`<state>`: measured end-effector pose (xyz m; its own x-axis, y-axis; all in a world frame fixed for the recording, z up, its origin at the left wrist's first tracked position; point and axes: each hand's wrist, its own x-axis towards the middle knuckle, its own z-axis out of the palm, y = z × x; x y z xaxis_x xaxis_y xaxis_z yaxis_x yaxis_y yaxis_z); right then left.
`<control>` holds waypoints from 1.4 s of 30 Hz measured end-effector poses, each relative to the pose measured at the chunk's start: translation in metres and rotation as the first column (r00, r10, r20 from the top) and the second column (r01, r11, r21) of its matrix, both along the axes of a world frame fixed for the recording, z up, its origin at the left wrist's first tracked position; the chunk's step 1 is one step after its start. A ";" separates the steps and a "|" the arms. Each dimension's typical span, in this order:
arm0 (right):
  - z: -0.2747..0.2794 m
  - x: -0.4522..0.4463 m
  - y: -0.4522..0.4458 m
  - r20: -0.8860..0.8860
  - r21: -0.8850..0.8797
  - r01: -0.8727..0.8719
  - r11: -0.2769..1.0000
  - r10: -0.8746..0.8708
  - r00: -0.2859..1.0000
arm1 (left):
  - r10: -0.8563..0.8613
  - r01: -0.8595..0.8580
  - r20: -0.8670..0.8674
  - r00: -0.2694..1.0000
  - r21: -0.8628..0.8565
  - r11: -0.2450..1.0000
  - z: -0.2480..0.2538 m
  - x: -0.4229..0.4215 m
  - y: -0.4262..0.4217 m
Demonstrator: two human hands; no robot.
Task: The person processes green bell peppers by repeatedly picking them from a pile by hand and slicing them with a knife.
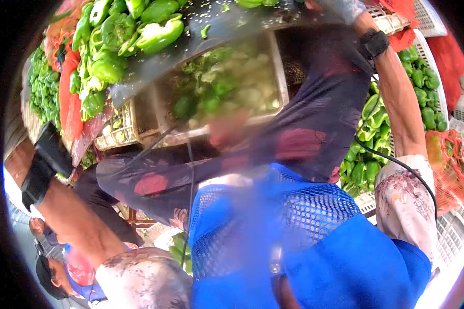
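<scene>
My right hand (343, 7) is at the top edge beside the dark work surface (216, 21), beyond a black wrist strap. Its fingers are cut off, so what it holds is hidden. My left hand (18, 154) is at the far left, mostly behind a black device on that wrist; its fingers do not show. Nearest to it are a red mesh bag (69, 100) and a heap of green bell peppers (116, 31), some cut open. Pale seeds and a green scrap (205, 31) lie on the surface.
Below the surface, a crate (282, 77) holds blurred green and pale pepper pieces. More peppers (368, 154) fill crates at the right, beside a red net bag (448, 170). Black cables cross my legs. Another person (54, 273) is at lower left.
</scene>
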<state>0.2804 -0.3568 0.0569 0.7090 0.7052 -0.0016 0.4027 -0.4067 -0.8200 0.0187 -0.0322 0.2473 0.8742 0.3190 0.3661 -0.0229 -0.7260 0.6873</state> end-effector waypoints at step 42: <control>-0.062 -0.195 0.187 -0.054 0.112 -0.311 0.944 0.318 0.946 | 0.526 -0.121 0.066 0.848 -0.942 0.313 -0.234 -0.179 0.051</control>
<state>0.0855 -0.1696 -0.0049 0.4516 0.8914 0.0386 0.4364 -0.1830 -0.8809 -0.1600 0.0186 0.0134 0.5136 0.8492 -0.1226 -0.2860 0.3042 0.9087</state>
